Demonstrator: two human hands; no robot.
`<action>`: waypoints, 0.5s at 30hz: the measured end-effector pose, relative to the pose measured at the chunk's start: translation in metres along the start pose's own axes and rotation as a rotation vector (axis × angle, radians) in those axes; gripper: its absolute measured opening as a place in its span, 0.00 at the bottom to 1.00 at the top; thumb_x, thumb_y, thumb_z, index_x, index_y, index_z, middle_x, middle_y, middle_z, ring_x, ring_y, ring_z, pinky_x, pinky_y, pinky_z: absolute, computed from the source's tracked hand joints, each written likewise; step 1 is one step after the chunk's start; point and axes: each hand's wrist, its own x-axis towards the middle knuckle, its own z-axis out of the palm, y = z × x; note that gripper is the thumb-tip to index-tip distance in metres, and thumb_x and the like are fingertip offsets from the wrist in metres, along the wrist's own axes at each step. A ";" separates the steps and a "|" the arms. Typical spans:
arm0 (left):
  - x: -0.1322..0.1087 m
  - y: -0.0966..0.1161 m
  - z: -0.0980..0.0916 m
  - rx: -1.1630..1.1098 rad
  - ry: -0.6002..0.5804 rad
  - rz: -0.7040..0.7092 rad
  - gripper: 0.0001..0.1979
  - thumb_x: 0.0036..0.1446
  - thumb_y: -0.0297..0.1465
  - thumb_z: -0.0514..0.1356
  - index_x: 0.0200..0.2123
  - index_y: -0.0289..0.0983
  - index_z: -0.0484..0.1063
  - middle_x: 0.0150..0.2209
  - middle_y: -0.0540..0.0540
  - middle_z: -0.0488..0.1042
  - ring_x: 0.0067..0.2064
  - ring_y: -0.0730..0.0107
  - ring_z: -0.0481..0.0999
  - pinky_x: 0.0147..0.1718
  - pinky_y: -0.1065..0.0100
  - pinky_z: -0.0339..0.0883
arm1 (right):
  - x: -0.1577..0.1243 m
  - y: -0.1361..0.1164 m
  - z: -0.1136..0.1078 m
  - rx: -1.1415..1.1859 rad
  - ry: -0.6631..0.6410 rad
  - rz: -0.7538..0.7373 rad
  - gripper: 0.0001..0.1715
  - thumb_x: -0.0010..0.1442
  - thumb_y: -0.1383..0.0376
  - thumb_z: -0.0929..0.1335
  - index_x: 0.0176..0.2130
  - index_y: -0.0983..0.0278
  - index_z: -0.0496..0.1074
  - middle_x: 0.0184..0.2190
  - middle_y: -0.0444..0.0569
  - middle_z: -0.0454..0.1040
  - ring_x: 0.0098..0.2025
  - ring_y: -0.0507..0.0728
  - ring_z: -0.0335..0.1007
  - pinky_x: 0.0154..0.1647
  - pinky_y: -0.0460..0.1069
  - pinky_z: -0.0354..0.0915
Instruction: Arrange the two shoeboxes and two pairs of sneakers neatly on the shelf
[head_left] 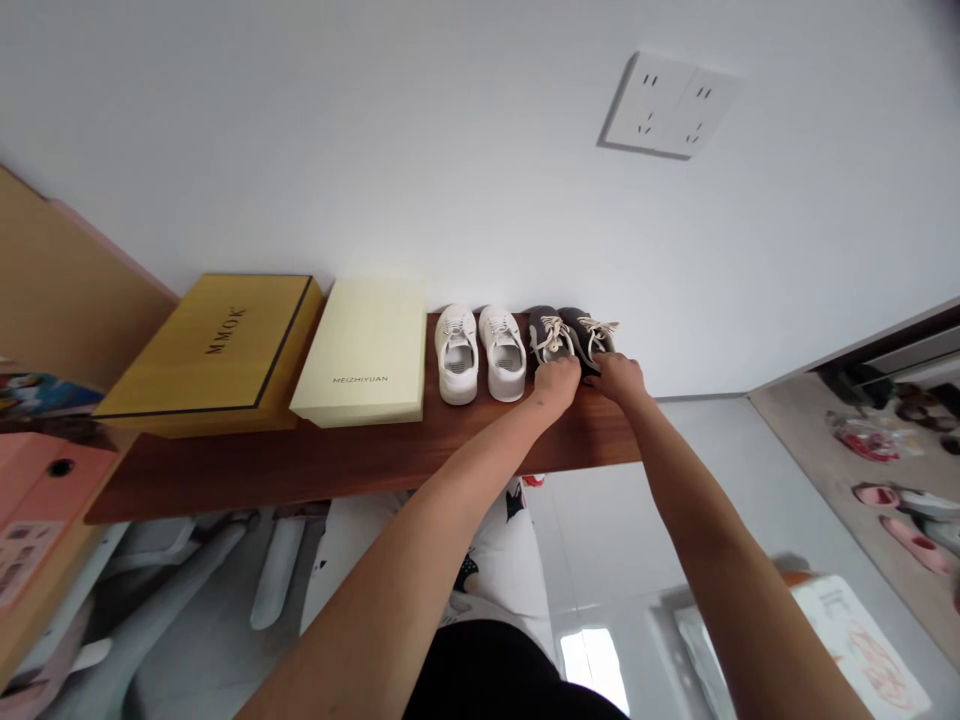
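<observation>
1. Grey sneakers (571, 338), a pair with cream laces, stood side by side at the right end of the dark wooden shelf (352, 455), toes toward the white wall (450, 150) and heels toward the person.
2. The left hand (556, 383) lay curled over the heel of the left grey sneaker, its grip closed on the heel rim; the right hand (619, 377) rested on the heel of the right one, fingers bent down over it, though how firmly it held could not be told.
3. As a judgement, the pair looked already lined up with the row, both soles flat on the shelf; only letting go, or a last nudge, seemed left.
4. Just left of the grey sneakers stood white sneakers (480, 352), smooth and rounded, with pale insoles showing.
5. Further left of the grey sneakers lay a cream shoebox (367, 350), matte and flat-lidded, touching or nearly touching a mustard-yellow box (214, 350) with a dark edge line.
6. The grey sneakers looked soft and fabric-like, and the shelf had a glossy reddish grain.
7. Above and right of the grey sneakers, a white double wall socket (671, 105) sat on the wall.
</observation>
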 end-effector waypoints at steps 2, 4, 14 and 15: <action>0.002 0.002 -0.001 0.005 0.001 -0.006 0.16 0.66 0.19 0.48 0.52 0.26 0.71 0.44 0.29 0.76 0.50 0.52 0.79 0.46 0.57 0.73 | 0.000 -0.003 -0.001 0.035 0.018 0.014 0.16 0.59 0.60 0.71 0.47 0.63 0.73 0.48 0.58 0.76 0.52 0.65 0.69 0.49 0.56 0.63; 0.000 0.002 -0.002 0.013 0.009 -0.004 0.18 0.65 0.19 0.49 0.55 0.25 0.69 0.47 0.28 0.75 0.50 0.52 0.79 0.46 0.56 0.73 | -0.005 -0.008 -0.003 0.106 0.106 0.047 0.22 0.58 0.62 0.71 0.52 0.65 0.71 0.54 0.63 0.73 0.56 0.68 0.67 0.52 0.60 0.63; -0.188 -0.098 0.059 -0.024 0.182 0.222 0.40 0.61 0.49 0.59 0.69 0.33 0.57 0.67 0.32 0.61 0.68 0.49 0.60 0.65 0.51 0.55 | -0.235 -0.111 0.107 0.982 0.396 -0.034 0.18 0.69 0.57 0.61 0.30 0.60 0.69 0.27 0.48 0.70 0.30 0.57 0.69 0.35 0.54 0.68; -0.203 -0.111 0.066 0.034 0.172 0.198 0.42 0.58 0.50 0.60 0.70 0.33 0.56 0.69 0.32 0.58 0.70 0.47 0.57 0.66 0.49 0.53 | -0.245 -0.127 0.128 1.050 0.286 0.020 0.20 0.70 0.56 0.60 0.30 0.60 0.70 0.28 0.49 0.71 0.32 0.58 0.70 0.37 0.54 0.69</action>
